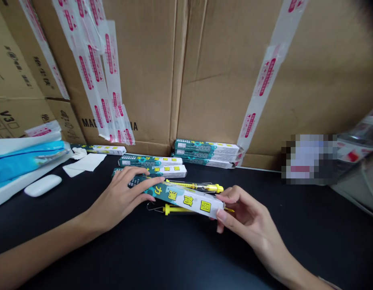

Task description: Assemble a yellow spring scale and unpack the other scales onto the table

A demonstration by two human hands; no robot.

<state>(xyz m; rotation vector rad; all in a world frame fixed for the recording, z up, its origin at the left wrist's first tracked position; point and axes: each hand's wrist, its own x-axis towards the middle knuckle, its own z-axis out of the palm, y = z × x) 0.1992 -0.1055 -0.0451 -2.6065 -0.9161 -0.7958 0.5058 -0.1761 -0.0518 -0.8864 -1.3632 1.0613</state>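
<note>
Both hands hold a long teal and white cardboard box (183, 197) printed with yellow squares and Chinese characters. My left hand (120, 199) rests over its left end, fingers on top. My right hand (243, 213) pinches its right end. Two clear tubular spring scales with yellow ends lie on the black table: one (195, 186) just behind the box, one (174, 209) partly under it, with a wire hook at its left end. Similar boxes lie behind, one (174, 171) touching my left fingers.
More boxes sit stacked against the taped cardboard cartons (231, 80) at the back. A white computer mouse (43, 185), white cloth, and a blue package in a white tray (26, 165) lie at left. A blurred patch (309, 157) covers something at right.
</note>
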